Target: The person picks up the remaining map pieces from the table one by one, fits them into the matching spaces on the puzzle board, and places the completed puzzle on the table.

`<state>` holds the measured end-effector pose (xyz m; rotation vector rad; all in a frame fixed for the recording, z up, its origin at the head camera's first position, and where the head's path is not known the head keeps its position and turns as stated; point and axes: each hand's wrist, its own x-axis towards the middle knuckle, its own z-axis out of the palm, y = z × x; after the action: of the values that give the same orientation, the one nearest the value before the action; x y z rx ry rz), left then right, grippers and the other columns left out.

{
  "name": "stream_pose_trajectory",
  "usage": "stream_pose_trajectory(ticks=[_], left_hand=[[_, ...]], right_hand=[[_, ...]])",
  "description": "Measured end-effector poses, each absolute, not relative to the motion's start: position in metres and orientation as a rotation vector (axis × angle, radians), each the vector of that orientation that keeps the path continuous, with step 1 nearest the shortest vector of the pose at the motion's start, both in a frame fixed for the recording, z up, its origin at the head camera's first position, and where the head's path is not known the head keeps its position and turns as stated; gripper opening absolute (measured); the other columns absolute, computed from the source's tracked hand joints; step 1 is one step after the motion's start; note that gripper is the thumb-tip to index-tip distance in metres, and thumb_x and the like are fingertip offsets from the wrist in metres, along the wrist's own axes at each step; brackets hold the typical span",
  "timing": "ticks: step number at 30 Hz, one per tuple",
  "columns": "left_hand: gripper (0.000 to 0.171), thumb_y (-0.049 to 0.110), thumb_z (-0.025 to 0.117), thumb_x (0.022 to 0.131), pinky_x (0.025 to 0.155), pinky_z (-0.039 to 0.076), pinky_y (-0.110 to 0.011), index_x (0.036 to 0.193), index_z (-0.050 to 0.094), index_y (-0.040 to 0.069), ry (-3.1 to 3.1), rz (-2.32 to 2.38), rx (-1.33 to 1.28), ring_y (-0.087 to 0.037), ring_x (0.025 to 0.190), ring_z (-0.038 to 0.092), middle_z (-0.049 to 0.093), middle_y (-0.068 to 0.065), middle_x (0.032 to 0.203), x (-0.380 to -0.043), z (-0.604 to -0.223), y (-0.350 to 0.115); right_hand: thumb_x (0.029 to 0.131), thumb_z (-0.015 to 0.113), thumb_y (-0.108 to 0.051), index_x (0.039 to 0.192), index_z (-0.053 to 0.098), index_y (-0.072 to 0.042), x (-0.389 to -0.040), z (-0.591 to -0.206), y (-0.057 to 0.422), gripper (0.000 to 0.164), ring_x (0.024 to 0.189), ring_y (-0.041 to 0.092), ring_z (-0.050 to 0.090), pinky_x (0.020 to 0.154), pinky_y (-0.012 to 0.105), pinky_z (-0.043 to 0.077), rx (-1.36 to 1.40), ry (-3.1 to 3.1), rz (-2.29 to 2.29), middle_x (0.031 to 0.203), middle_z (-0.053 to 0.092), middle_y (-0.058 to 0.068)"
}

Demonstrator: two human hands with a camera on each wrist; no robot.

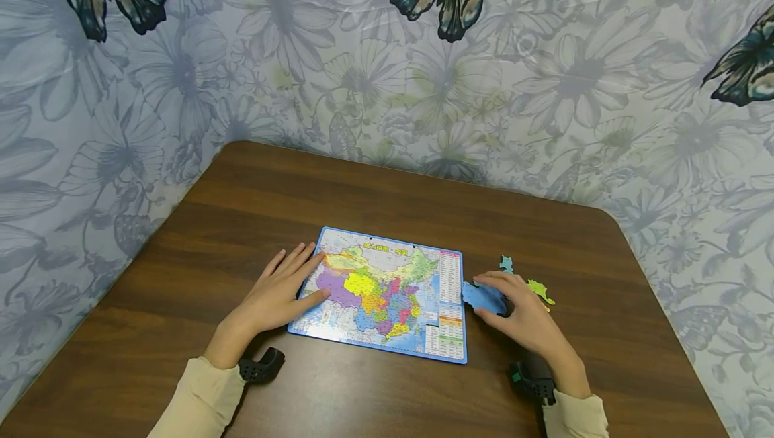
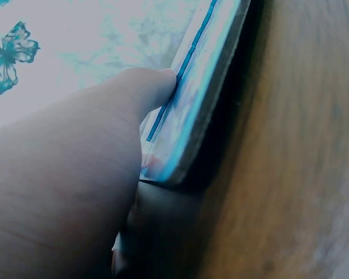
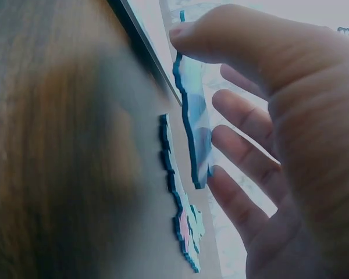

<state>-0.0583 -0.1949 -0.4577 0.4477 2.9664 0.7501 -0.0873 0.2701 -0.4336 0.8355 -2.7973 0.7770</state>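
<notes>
A map puzzle board (image 1: 450, 277) with a blue rim and many coloured regions lies flat on the table. My left hand (image 1: 275, 293) rests with fingers spread over its left edge; in the left wrist view the thumb (image 2: 157, 81) lies on the board's surface. Just off the board's right edge, my right hand (image 1: 526, 307) holds a blue puzzle piece (image 1: 484, 298) between thumb and fingers. The right wrist view shows this piece (image 3: 195, 99) tilted, thumb on one edge and fingertips at the other side. Part of it is hidden under the fingers in the head view.
A small light-blue piece (image 1: 506, 263) and a yellow-green piece (image 1: 539, 289) lie on the brown wooden table (image 1: 387, 189) beyond the right hand. More pieces (image 3: 177, 192) show below the held one in the right wrist view. A patterned cloth (image 1: 375, 89) hangs behind the table.
</notes>
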Motion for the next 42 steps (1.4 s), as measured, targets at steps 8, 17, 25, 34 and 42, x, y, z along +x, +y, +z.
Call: stream_pose_trajectory(ticks=[8,17,25,34,42], left_hand=[[0.083,0.058,0.059,0.098,0.128,0.005,-0.058,0.162,0.034,0.012,2.971,0.762,0.443,-0.035,0.159,0.016,0.023,-0.014,0.171,-0.058,-0.458,-0.195],[0.084,0.059,0.060,0.097,0.128,0.005,-0.058,0.162,0.034,0.012,2.967,0.756,0.449,-0.035,0.159,0.015,0.023,-0.014,0.171,-0.059,-0.460,-0.194],[0.084,0.058,0.060,0.097,0.128,0.003,-0.057,0.162,0.033,0.013,2.959,0.759,0.433,-0.034,0.160,0.014,0.022,-0.013,0.171,-0.059,-0.460,-0.194],[0.082,0.057,0.060,0.097,0.128,0.004,-0.058,0.162,0.035,0.012,2.970,0.774,0.436,-0.035,0.159,0.016,0.024,-0.014,0.170,-0.058,-0.458,-0.194],[0.082,0.057,0.059,0.098,0.128,0.004,-0.058,0.162,0.035,0.012,2.972,0.759,0.442,-0.036,0.159,0.016,0.024,-0.014,0.170,-0.058,-0.458,-0.194]], right_hand=[[0.084,0.088,-0.021,0.134,0.069,-0.015,-0.087,-0.430,0.265,0.054,0.124,0.025,0.060,0.094,0.046,0.057,0.826,-2.802,0.776,0.134,0.064,0.001],[0.082,0.088,-0.018,0.131,0.070,-0.018,-0.088,-0.430,0.260,0.052,0.118,0.014,0.058,0.095,0.015,0.047,0.864,-2.770,0.838,0.129,0.065,-0.007],[0.081,0.089,-0.014,0.129,0.071,-0.015,-0.090,-0.428,0.254,0.051,0.114,0.015,0.060,0.088,0.034,0.057,0.921,-2.734,0.851,0.125,0.067,-0.004],[0.080,0.090,-0.016,0.124,0.074,-0.018,-0.095,-0.428,0.247,0.047,0.112,0.015,0.059,0.088,0.034,0.057,0.933,-2.693,0.808,0.121,0.067,-0.004],[0.080,0.090,-0.017,0.124,0.074,-0.017,-0.098,-0.427,0.239,0.047,0.117,0.019,0.060,0.090,0.039,0.057,0.946,-2.674,0.813,0.126,0.066,-0.002]])
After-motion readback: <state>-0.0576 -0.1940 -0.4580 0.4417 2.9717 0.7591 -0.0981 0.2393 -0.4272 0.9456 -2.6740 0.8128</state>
